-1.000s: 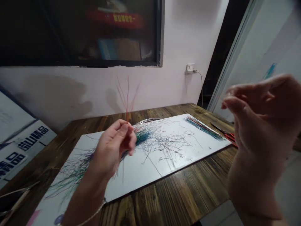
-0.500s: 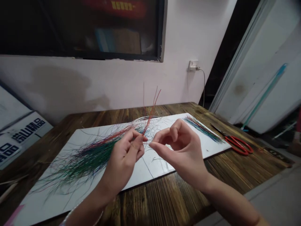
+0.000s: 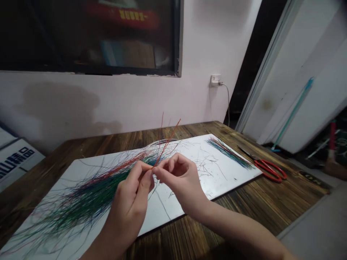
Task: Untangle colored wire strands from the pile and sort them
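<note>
My left hand [image 3: 132, 196] is closed in a pinch on a few thin red wires [image 3: 166, 143], whose free ends fan upward above the fingers. My right hand [image 3: 185, 182] meets it at the fingertips, thumb and forefinger pinched on the wires at the same spot. The lower ends are hidden by the fingers. Behind and left of my hands, a large loose heap of green, blue and red wires [image 3: 92, 196] lies on a white board [image 3: 159, 216].
A smaller, neater wire bundle [image 3: 230, 153] lies at the board's right end. Red-handled scissors [image 3: 271, 170] rest beside it on the wooden table [image 3: 244, 202]. Short wire scraps [image 3: 204, 166] are scattered over the board. A plugged-in socket [image 3: 215, 81] is on the wall behind.
My right hand has moved left to my left hand, and its fingertips now touch the wires. The wires lean slightly further right. The camera view has shifted a little.
</note>
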Motion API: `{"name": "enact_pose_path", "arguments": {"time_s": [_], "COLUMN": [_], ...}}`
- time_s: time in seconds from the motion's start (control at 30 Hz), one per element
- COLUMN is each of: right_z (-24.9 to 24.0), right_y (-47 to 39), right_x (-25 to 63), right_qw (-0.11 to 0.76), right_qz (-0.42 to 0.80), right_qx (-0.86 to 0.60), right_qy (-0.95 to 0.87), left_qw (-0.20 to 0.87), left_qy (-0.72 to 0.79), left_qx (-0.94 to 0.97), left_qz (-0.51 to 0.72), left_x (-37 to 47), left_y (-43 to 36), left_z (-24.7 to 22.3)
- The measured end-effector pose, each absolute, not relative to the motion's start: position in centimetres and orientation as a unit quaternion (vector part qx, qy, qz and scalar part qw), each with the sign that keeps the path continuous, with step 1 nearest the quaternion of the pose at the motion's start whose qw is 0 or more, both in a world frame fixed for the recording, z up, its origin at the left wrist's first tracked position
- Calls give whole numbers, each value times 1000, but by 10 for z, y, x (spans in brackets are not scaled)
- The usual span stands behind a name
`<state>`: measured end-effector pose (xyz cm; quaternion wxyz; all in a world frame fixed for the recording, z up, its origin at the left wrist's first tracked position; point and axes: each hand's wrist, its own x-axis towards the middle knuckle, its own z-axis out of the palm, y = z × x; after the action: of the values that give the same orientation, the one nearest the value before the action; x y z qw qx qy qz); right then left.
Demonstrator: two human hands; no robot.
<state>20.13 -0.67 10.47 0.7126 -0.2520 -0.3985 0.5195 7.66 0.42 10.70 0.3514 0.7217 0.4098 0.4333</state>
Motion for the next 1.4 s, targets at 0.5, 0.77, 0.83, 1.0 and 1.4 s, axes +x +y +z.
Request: {"name": "enact_pose_path", "arguments": {"time_s": [0.5, 0.77, 0.83, 1.0, 1.4], "right_z": [108, 109, 108, 107, 106], "right_y": [-8, -4, -5, -9, -6], "right_x": [206, 217, 217, 218, 222], "right_qw": [678, 618, 618, 595, 568], "right_qz": [509, 500, 482, 431, 344], "right_qx": [-285, -291, -295, -318, -354], "right_qy": [-447, -532, -546, -599, -659], "left_qw": [355, 404, 404, 381, 183], "left_qy": [414, 406, 401, 397, 408], "left_qx": [710, 697, 701, 723, 802], "left_qz": [446, 432, 429, 418, 397], "left_x": [76, 76, 76, 75, 76], "left_y": [2, 0, 0, 3, 9], "left_z": [115, 121, 120, 117, 110]}}
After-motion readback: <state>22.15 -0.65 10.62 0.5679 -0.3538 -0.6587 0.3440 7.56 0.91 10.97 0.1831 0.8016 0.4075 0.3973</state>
